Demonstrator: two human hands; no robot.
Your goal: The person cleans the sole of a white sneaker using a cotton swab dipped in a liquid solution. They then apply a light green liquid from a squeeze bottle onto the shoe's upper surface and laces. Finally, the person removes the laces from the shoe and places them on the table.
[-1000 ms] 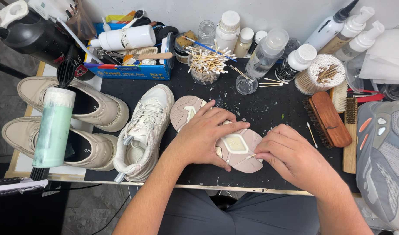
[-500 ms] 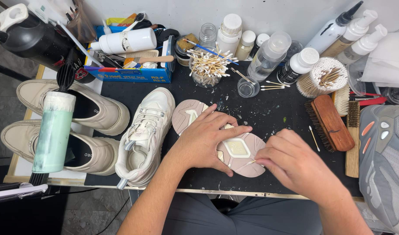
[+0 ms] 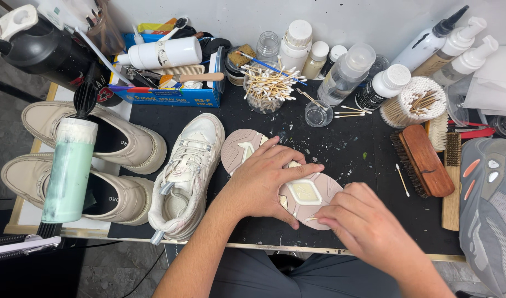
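Pale pink sole (image 3: 247, 148); cream sneaker (image 3: 187, 174); black paint-flecked mat (image 3: 341, 146); brown brush (image 3: 425, 160).
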